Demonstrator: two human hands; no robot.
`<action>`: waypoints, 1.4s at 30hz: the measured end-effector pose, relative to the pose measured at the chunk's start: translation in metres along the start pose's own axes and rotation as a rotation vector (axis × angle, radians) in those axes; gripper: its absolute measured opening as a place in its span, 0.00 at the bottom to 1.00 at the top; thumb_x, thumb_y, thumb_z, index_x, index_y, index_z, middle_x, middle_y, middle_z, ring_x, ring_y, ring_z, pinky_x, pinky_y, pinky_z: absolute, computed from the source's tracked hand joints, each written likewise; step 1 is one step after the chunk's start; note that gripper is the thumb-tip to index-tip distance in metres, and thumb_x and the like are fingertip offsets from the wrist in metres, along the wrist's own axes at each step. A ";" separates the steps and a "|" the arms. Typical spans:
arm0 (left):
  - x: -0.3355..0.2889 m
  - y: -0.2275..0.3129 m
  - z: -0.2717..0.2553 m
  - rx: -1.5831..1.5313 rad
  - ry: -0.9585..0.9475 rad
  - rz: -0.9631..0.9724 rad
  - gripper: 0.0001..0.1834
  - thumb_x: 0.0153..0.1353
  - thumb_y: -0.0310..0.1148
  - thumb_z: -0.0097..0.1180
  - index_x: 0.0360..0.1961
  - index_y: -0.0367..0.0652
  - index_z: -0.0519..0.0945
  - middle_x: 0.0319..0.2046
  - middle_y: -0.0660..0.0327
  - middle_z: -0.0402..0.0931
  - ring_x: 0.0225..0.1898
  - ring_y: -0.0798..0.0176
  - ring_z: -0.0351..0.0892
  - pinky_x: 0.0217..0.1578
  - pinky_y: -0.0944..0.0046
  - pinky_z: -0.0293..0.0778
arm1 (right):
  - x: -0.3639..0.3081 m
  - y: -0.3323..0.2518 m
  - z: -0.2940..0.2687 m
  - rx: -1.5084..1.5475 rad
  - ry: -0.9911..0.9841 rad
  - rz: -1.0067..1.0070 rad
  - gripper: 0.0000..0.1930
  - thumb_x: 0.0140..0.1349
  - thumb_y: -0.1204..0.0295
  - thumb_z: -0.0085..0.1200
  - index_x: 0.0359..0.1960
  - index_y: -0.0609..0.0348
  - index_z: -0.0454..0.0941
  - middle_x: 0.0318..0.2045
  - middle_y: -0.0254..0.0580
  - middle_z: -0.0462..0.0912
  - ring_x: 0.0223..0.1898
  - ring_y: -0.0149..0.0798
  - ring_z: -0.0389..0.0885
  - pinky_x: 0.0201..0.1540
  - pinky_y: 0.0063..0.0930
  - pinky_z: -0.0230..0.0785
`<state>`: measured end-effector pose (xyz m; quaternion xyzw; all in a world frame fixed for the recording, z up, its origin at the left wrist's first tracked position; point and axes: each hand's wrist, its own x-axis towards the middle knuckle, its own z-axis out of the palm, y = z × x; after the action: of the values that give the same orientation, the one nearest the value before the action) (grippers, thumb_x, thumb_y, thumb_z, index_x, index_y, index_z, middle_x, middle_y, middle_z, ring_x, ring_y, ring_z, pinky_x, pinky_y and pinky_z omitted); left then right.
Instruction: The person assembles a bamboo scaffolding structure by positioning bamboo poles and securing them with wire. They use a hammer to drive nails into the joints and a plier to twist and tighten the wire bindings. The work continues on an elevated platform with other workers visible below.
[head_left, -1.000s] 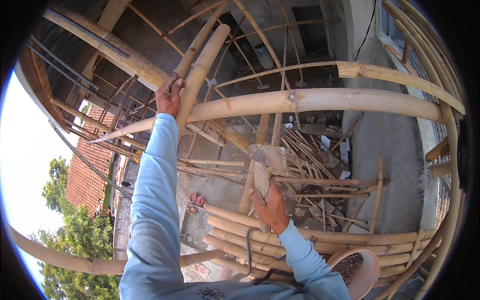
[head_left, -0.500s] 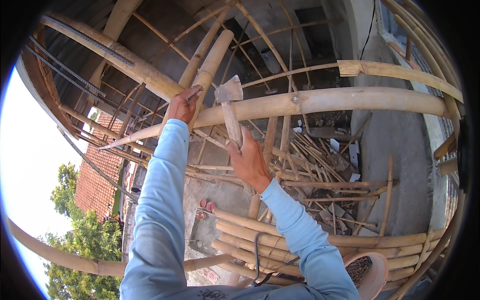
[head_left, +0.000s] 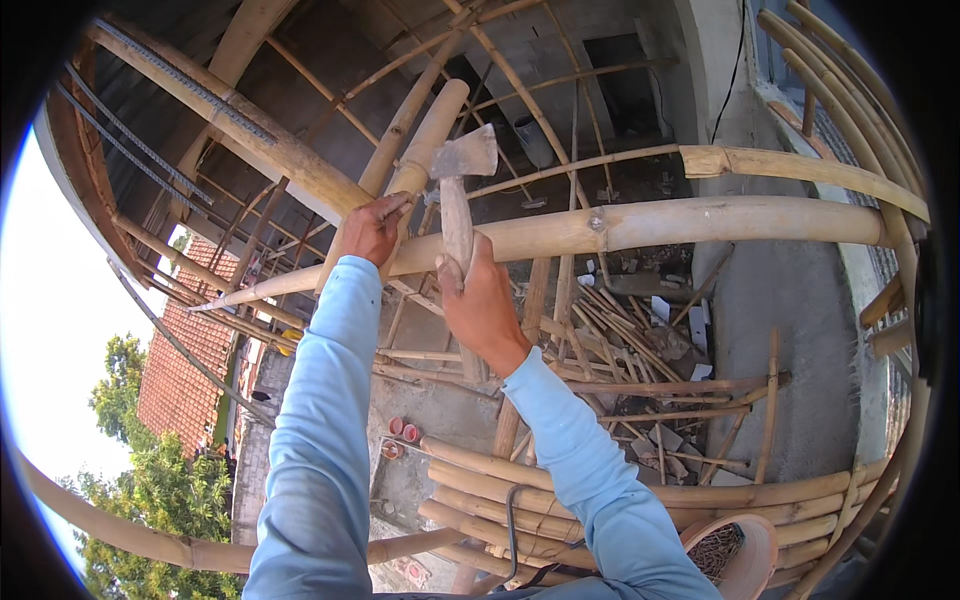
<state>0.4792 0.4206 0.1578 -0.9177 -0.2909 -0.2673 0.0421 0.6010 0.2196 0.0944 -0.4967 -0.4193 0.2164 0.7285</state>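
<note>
My right hand (head_left: 482,312) is wrapped round the wooden handle of a hatchet (head_left: 466,156), its worn grey metal head raised beside an upright bamboo pole (head_left: 440,112). My left hand (head_left: 373,228) is closed against that pole, fingertips pinched together at its side; what they pinch, if anything, is too small to make out. Just below, a thick bamboo pole (head_left: 700,222) runs crosswise and meets the upright one near my left hand. Another thick bamboo beam (head_left: 250,130) comes in from the upper left and ends by the same joint.
Lashed-looking bamboo poles (head_left: 510,490) form a platform at my front, with a bucket of nails (head_left: 745,550) on the right. Far below lie broken sticks and rubble (head_left: 650,335). Steel bars (head_left: 140,150) jut in at left; a concrete wall (head_left: 790,330) stands right.
My right hand has brought the hatchet up and slightly left, so its head is closer to the upright pole. My left hand stays at the joint; the whole view has shifted a little.
</note>
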 end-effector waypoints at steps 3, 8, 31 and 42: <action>0.005 -0.004 0.011 0.007 0.029 0.019 0.12 0.67 0.32 0.60 0.49 0.46 0.87 0.46 0.52 0.86 0.49 0.47 0.85 0.51 0.57 0.78 | 0.004 -0.027 -0.019 0.390 0.322 -0.169 0.20 0.69 0.71 0.52 0.53 0.78 0.63 0.35 0.77 0.81 0.36 0.72 0.84 0.43 0.56 0.76; 0.016 0.016 0.011 0.008 0.009 0.007 0.11 0.66 0.32 0.60 0.48 0.46 0.87 0.46 0.52 0.85 0.47 0.46 0.85 0.49 0.57 0.79 | 0.004 0.028 0.018 -0.303 -0.045 0.086 0.18 0.71 0.70 0.53 0.51 0.76 0.65 0.33 0.66 0.83 0.32 0.62 0.86 0.37 0.47 0.78; 0.018 0.022 0.009 -0.018 -0.063 -0.057 0.10 0.62 0.32 0.63 0.44 0.49 0.88 0.41 0.55 0.86 0.44 0.46 0.85 0.47 0.54 0.79 | 0.008 0.038 0.021 -0.244 -0.069 0.117 0.17 0.64 0.76 0.58 0.46 0.77 0.66 0.30 0.81 0.80 0.35 0.75 0.82 0.40 0.62 0.74; -0.070 0.078 -0.054 0.599 -0.380 -0.638 0.63 0.38 0.45 0.79 0.75 0.49 0.57 0.72 0.50 0.58 0.71 0.43 0.63 0.70 0.51 0.63 | 0.004 0.024 0.012 0.084 0.334 -0.048 0.18 0.69 0.71 0.56 0.49 0.74 0.63 0.25 0.60 0.80 0.30 0.62 0.83 0.34 0.47 0.75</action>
<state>0.4488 0.3077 0.1740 -0.7628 -0.6248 0.0011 0.1666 0.5956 0.2392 0.0758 -0.4848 -0.2947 0.1307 0.8130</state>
